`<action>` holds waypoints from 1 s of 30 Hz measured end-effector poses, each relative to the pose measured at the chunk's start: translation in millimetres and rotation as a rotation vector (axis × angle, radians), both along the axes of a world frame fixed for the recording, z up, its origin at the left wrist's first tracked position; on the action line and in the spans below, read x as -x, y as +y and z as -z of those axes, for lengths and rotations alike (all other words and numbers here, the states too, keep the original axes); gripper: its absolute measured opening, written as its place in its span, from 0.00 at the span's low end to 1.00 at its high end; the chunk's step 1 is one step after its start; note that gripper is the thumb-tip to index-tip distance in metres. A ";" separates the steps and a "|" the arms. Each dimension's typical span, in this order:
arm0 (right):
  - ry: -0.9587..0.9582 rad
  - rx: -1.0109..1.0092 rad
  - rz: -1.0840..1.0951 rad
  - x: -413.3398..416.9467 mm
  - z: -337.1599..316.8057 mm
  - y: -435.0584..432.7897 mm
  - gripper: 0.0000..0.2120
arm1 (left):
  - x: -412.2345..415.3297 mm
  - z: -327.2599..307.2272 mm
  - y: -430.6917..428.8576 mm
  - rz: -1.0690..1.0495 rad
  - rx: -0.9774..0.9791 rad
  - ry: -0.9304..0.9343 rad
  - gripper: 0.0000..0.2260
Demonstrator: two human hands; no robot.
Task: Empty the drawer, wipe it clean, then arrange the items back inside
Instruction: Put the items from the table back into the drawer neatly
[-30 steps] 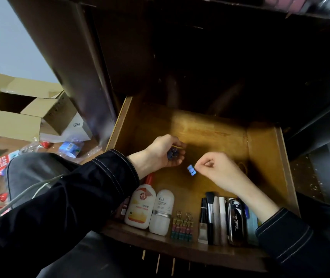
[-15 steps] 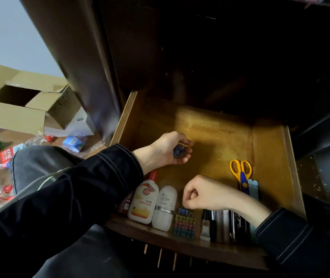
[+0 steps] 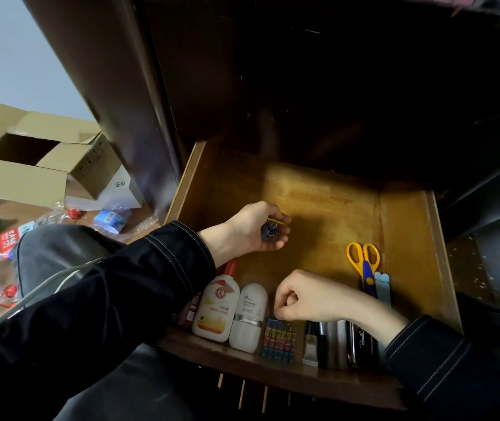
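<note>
Head camera: inside the open wooden drawer, the left hand cups dark binder clips in curled fingers, while the right hand pinches a blue binder clip heading a coloured clip row beside a roll-on bottle at the front

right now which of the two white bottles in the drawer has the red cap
The orange-label bottle; the ell bottle to its right has a silver band and no red.
</note>
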State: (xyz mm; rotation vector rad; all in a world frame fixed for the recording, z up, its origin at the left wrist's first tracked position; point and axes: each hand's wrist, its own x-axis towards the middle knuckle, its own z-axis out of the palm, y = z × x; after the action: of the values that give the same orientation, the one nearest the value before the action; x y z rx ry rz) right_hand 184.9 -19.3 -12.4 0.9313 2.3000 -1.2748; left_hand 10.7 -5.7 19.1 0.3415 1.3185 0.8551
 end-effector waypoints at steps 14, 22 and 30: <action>0.333 -0.440 0.625 -7.3 -23.5 29.2 0.05 | -5.5 -3.1 -2.9 0.110 0.051 -0.117 0.14; 0.290 -0.446 0.624 -5.1 -21.6 26.9 0.05 | -6.8 0.4 -3.3 0.262 0.056 -0.192 0.20; 0.121 -0.395 0.483 -19.9 -29.1 36.5 0.07 | 2.7 10.4 5.3 0.015 -0.020 0.099 0.09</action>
State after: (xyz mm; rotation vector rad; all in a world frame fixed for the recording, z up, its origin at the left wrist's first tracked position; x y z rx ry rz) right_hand 204.7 17.2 16.6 1.6649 2.5709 -1.0760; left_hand 8.0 -0.4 8.7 0.4134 1.3984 0.8488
